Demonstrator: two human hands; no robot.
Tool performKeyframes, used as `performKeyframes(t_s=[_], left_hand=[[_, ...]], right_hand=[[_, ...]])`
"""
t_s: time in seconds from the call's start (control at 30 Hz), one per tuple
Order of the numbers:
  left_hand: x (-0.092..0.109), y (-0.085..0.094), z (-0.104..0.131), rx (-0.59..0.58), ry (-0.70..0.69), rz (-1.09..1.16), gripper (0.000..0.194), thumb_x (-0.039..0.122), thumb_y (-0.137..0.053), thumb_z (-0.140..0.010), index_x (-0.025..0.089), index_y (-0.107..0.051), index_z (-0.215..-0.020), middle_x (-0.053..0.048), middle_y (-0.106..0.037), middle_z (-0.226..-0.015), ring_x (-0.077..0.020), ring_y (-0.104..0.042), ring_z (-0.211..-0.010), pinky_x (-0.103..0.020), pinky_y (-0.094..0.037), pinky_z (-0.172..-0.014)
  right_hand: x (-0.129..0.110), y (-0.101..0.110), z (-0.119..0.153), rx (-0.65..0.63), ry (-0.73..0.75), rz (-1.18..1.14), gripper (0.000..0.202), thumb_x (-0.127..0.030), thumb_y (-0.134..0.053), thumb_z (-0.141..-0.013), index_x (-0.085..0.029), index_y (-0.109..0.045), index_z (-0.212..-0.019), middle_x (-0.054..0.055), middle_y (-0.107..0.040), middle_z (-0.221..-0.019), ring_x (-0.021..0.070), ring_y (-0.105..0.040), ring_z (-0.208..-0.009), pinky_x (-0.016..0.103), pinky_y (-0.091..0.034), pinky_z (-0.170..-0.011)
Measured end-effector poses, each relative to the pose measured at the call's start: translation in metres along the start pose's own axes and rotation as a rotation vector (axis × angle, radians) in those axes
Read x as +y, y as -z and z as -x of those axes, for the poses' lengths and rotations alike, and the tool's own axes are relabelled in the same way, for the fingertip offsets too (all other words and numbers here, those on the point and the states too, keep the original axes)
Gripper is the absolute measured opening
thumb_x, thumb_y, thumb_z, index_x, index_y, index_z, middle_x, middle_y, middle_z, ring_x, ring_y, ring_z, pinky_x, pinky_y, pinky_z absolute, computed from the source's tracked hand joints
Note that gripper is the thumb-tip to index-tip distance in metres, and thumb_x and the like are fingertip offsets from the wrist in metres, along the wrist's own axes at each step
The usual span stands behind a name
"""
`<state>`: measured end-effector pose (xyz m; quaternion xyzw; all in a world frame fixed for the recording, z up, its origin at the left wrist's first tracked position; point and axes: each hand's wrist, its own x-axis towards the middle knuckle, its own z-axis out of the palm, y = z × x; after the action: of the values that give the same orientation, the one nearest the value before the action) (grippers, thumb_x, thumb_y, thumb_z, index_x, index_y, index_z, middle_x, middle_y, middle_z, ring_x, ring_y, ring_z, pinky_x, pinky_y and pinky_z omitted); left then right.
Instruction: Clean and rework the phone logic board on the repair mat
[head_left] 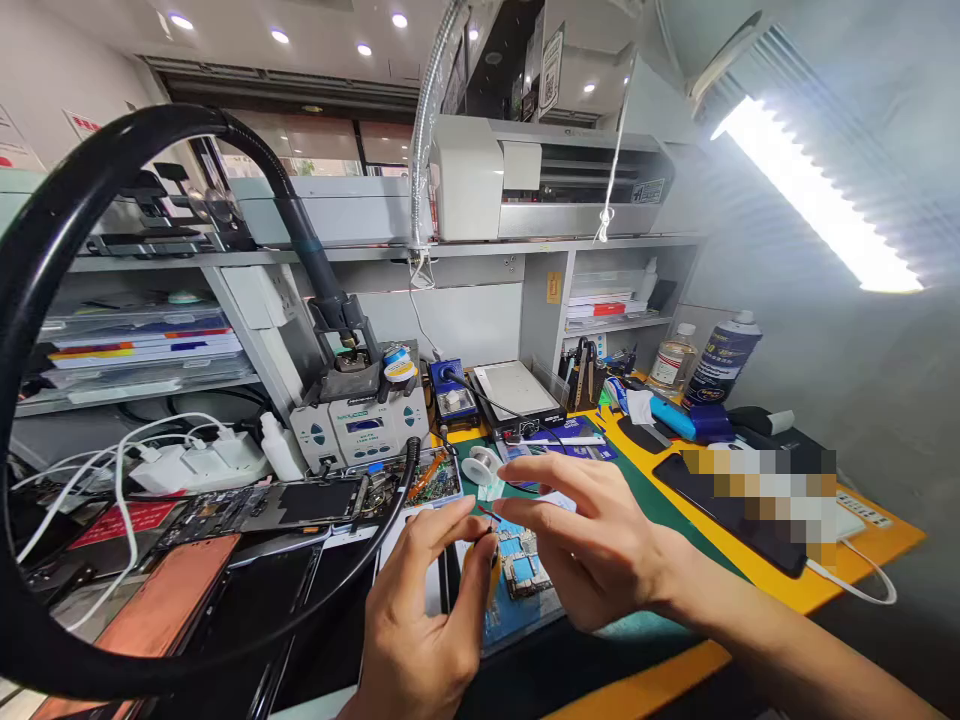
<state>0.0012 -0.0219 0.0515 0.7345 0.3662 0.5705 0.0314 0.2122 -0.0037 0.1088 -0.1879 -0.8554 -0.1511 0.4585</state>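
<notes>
My left hand point(431, 605) is closed in a pinch around a small piece whose kind I cannot make out. A thin dark-red sliver point(489, 513) shows just above those fingertips, reaching toward the fingers of my right hand point(589, 535). The right fingers are bent together close to the left ones; what they grip is mostly hidden. Below and between both hands lies a phone circuit board point(525, 572) with light-blue patches, on a blue work surface. Just behind the fingers stands a white spool point(481, 466).
A grey soldering station point(364, 425) stands behind, with a thick black hose point(97, 160) looping across the left. Dismantled phones and an orange-pink panel point(169, 600) cover the left side. At right are a dark phone point(727, 510), a spray can point(721, 360) and a lit lamp point(817, 190).
</notes>
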Motion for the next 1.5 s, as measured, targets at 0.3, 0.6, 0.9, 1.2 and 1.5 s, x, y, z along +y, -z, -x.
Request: performKeyframes(t_s=[0.3, 0.6, 0.9, 1.2, 1.5], left_hand=[[-0.002, -0.002, 0.003, -0.014, -0.020, 0.001, 0.032, 0.026, -0.067, -0.102, 0.026, -0.062, -0.134, -0.002, -0.082, -0.110, -0.0154, -0.081, -0.099, -0.025, -0.064, -0.093], [-0.003, 0.000, 0.006, -0.030, -0.026, -0.030, 0.029, 0.025, -0.066, -0.102, 0.028, -0.064, -0.131, -0.001, -0.080, -0.113, -0.0151, -0.080, -0.102, -0.025, -0.064, -0.093], [-0.002, 0.000, 0.005, -0.047, -0.024, -0.069, 0.025, 0.025, -0.064, -0.103, 0.026, -0.064, -0.128, -0.001, -0.083, -0.111, -0.0159, -0.080, -0.102, -0.028, -0.063, -0.097], [-0.001, 0.000, 0.007, -0.065, -0.004, -0.024, 0.027, 0.025, -0.062, -0.104, 0.025, -0.062, -0.131, -0.001, -0.084, -0.110, -0.0147, -0.081, -0.105, -0.026, -0.062, -0.100], [-0.001, -0.004, 0.007, -0.037, 0.059, 0.051, 0.035, 0.024, -0.067, -0.102, 0.026, -0.061, -0.136, 0.000, -0.082, -0.111, -0.0142, -0.082, -0.101, -0.023, -0.064, -0.097]], right_hand=[[0.002, 0.001, -0.010, -0.002, -0.635, -0.712, 0.007, -0.023, -0.081, -0.094, -0.018, -0.083, -0.090, 0.004, -0.064, -0.086, 0.0143, -0.059, -0.074, 0.025, -0.050, -0.063], [0.005, -0.004, -0.006, -0.075, -0.688, -0.857, 0.008, -0.026, -0.083, -0.093, -0.018, -0.084, -0.090, 0.001, -0.058, -0.085, 0.0135, -0.053, -0.075, 0.026, -0.043, -0.063], [0.001, -0.004, -0.007, -0.108, -0.656, -0.817, 0.016, -0.029, -0.079, -0.100, -0.016, -0.083, -0.090, 0.001, -0.061, -0.084, 0.0134, -0.055, -0.077, 0.026, -0.045, -0.068], [-0.008, -0.004, 0.000, -0.084, -0.660, -0.815, 0.014, -0.022, -0.071, -0.104, -0.015, -0.074, -0.093, 0.002, -0.065, -0.088, 0.0123, -0.059, -0.080, 0.024, -0.048, -0.072], [-0.005, -0.009, 0.002, -0.063, -0.897, -1.061, 0.034, -0.043, -0.068, -0.107, -0.014, -0.081, -0.094, 0.000, -0.060, -0.079, 0.0100, -0.051, -0.064, 0.024, -0.042, -0.058]])
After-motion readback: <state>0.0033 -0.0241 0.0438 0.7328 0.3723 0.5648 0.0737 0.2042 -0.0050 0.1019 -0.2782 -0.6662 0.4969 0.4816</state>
